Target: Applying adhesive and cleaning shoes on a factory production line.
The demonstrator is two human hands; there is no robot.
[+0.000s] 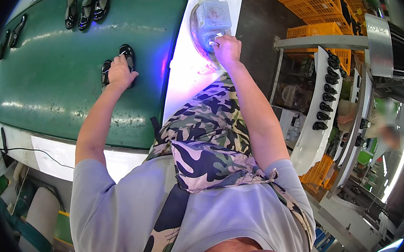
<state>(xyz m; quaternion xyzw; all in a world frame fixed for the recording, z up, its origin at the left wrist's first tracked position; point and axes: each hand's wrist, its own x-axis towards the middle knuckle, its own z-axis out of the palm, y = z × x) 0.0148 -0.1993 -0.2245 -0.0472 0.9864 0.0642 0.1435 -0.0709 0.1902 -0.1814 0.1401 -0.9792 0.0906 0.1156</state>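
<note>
Two glossy black shoes lie side by side on the green belt: the right-hand shoe (127,55) and the left-hand shoe (105,73). Over them rests my left hand (120,73), its fingers along the shoes and its thumb stretched out to the side; it partly hides both. My right hand (228,50) is closed in a pinch beside a pale blue, box-shaped container (215,15) on the white ledge. A small white piece (212,43) shows at its fingertips, too small to name.
Several black shoes (85,13) stand at the belt's (63,80) far side, and others (18,30) lie far left. Orange crates (309,1) are stacked at far right. Nearer, a white rack (315,125) carries a row of black shoes (325,97); another person's hand (344,118) shows behind it.
</note>
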